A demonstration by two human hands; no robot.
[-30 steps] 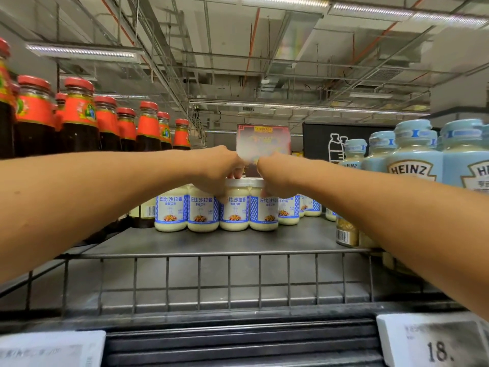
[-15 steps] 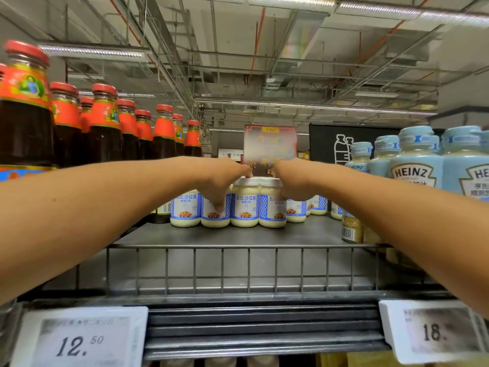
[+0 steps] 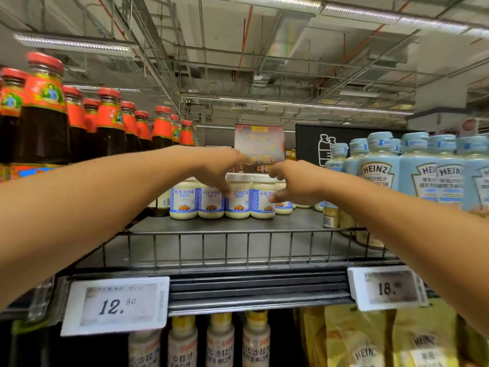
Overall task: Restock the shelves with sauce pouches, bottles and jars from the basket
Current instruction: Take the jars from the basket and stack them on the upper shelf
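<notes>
left hand (image 3: 219,168), right hand (image 3: 296,184) released one pouch (image 3: 260,144), grips apart, over four front jars (image 3: 262,205).

Shelf (image 3: 238,225): deck lies bare between the front wire rail (image 3: 264,231) and the jar row (image 3: 260,205). Entry is open over the rail. Dark sauce bottles (image 3: 111,133) close the left flank and Heinz bottles (image 3: 378,178) the right. A red pouch (image 3: 260,144) rises above the centre jar lids.

heinz on pale blue bottles (image 3: 378,172), 12.50 on left price tag (image 3: 116,305), 18. on right price tag (image 3: 386,288)
</notes>
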